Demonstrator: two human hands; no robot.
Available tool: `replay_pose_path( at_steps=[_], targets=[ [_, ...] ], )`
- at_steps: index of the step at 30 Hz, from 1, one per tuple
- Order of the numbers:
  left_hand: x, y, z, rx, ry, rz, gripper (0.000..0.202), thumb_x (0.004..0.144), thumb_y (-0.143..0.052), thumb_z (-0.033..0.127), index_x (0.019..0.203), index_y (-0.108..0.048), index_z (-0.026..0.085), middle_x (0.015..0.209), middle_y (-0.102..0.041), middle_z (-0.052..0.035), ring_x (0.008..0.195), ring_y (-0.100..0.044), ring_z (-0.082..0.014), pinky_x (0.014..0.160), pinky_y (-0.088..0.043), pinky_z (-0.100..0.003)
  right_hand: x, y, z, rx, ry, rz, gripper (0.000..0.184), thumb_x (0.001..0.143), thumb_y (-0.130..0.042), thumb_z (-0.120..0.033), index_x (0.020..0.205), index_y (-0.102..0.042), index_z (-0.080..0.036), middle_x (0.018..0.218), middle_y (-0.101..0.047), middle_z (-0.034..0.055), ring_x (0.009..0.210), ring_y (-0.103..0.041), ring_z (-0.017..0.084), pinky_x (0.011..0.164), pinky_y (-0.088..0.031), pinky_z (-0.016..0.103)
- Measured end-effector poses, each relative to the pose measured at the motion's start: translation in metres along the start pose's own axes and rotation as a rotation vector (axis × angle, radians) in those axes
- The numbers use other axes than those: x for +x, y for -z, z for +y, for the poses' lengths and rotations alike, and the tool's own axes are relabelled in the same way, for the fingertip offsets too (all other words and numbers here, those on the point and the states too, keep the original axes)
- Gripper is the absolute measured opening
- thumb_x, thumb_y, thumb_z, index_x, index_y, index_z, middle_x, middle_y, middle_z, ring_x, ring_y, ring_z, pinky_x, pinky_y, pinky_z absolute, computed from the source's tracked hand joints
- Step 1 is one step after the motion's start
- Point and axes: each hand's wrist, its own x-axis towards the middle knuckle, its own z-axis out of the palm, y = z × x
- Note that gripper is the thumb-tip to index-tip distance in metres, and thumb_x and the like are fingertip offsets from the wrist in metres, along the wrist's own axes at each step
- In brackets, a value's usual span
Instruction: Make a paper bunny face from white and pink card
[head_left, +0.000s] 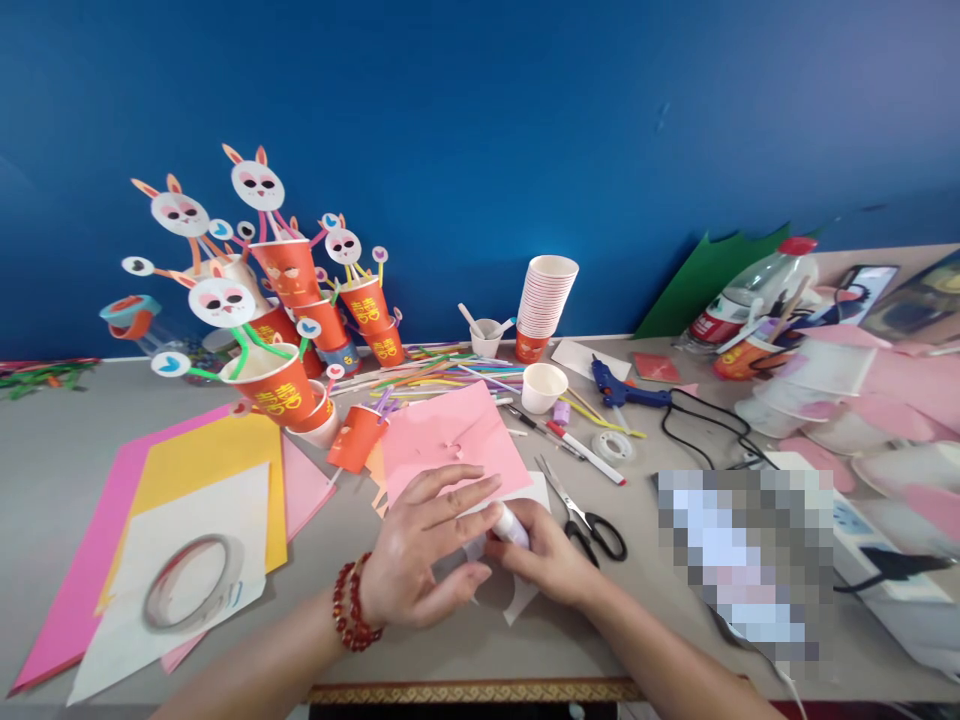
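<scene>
My right hand (pixel 546 555) is closed around a small white tube that looks like a glue stick (pixel 510 526), its top tilted up to the left. Beside it my left hand (pixel 431 540), with a beaded bracelet on the wrist, has its fingers stretched and spread. Its index fingertip is close to the tube's top; I cannot tell if they touch. White paper pieces (pixel 523 600) lie beneath the hands. Just beyond them is a pink paper sheet (pixel 457 435) with a small hole cut in it. Black-handled scissors (pixel 589 525) rest partly open right of my right hand.
Rabbit-faced paper-cup figures (pixel 281 390) stand at left behind coloured sheets and a tape roll (pixel 187 582). A cup stack (pixel 547 300), a blue glue gun (pixel 626 385), a red-capped marker (pixel 589 455) and a plastic bottle (pixel 750 290) are at the back and right. A pixelated patch (pixel 746 560) hides something.
</scene>
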Motion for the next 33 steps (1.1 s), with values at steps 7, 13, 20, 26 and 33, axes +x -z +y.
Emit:
replay_pose_path(
  at_steps=[7,13,20,26,33],
  targets=[
    [-0.004,0.001,-0.003,-0.004,0.013,0.009,0.046,0.089,-0.052,0.029,0.133,-0.056,0.016,0.139,-0.056,-0.0131,0.13,-0.046,-0.0317,0.101,-0.044,-0.053,0.001,0.001,0.001,-0.031,0.023,-0.008,0.019,0.076,-0.057,-0.027,0.065,-0.044,-0.017,0.062,-0.037,-0.0043,0.058,-0.031,0.009,0.052,-0.026,0.022],
    [-0.004,0.001,-0.001,0.029,-0.032,-0.003,0.05,0.093,-0.047,0.04,0.135,-0.054,0.014,0.137,-0.057,-0.0148,0.129,-0.047,-0.0324,0.101,-0.044,-0.052,0.001,0.002,0.001,-0.005,0.009,-0.017,0.016,0.076,-0.057,-0.027,0.069,-0.047,-0.017,0.063,-0.039,-0.0041,0.058,-0.032,0.009,0.052,-0.028,0.021],
    [-0.006,0.001,-0.007,0.029,0.01,-0.014,0.049,0.095,-0.043,0.045,0.134,-0.054,0.019,0.139,-0.055,-0.0137,0.131,-0.045,-0.0326,0.102,-0.043,-0.054,0.001,0.002,0.001,-0.02,0.009,-0.021,0.019,0.076,-0.056,-0.028,0.065,-0.045,-0.017,0.061,-0.037,-0.0043,0.057,-0.031,0.009,0.051,-0.026,0.021],
    [-0.008,-0.001,-0.005,-0.013,-0.007,-0.01,0.053,0.096,-0.041,0.048,0.138,-0.05,0.018,0.14,-0.053,-0.0148,0.131,-0.045,-0.0329,0.101,-0.044,-0.054,-0.002,0.0,-0.002,-0.005,-0.023,-0.004,0.015,0.074,-0.056,-0.027,0.067,-0.046,-0.017,0.063,-0.04,-0.0027,0.059,-0.034,0.01,0.052,-0.028,0.022],
    [-0.003,-0.002,-0.008,-0.041,0.011,-0.01,0.05,0.097,-0.039,0.047,0.136,-0.053,0.02,0.143,-0.051,-0.014,0.133,-0.043,-0.0327,0.104,-0.04,-0.056,-0.001,0.001,0.0,0.002,0.0,-0.007,0.02,0.076,-0.058,-0.03,0.066,-0.046,-0.017,0.061,-0.038,-0.0036,0.058,-0.031,0.01,0.052,-0.027,0.022]
  ],
)
